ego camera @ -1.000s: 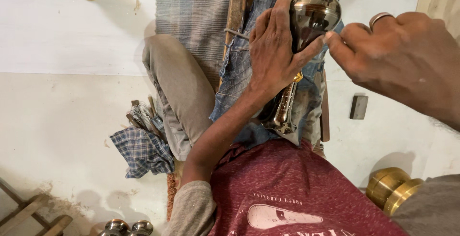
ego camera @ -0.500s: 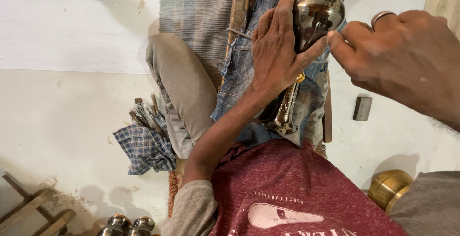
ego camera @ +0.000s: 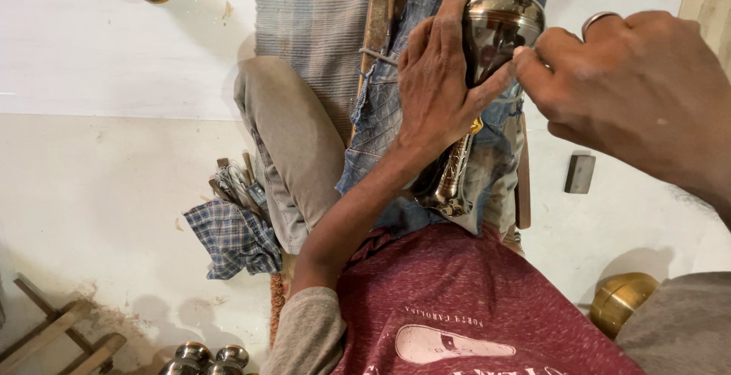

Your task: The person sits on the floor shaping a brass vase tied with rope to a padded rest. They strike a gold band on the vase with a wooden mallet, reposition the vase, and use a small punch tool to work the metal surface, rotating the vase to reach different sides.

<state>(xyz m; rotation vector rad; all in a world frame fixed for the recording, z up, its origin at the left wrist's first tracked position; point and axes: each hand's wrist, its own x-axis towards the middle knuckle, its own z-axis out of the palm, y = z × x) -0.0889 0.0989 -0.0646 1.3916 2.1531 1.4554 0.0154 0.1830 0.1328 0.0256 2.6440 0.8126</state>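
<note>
Seated on the floor, the person steadies a shiny metal vase (ego camera: 499,21) on the lap, left hand (ego camera: 438,89) fingers wrapped round its body, right hand (ego camera: 640,101) fingers pinched narrow against its side, apparently hand-finishing the surface; further work would need that firm brace.

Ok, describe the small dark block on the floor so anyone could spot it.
Start at the denim cloth over the person's lap and look toward the right hand. Just below it on the pale floor lies the small dark block, the only flat, rectangular, matte thing among round shiny metalware.
</note>
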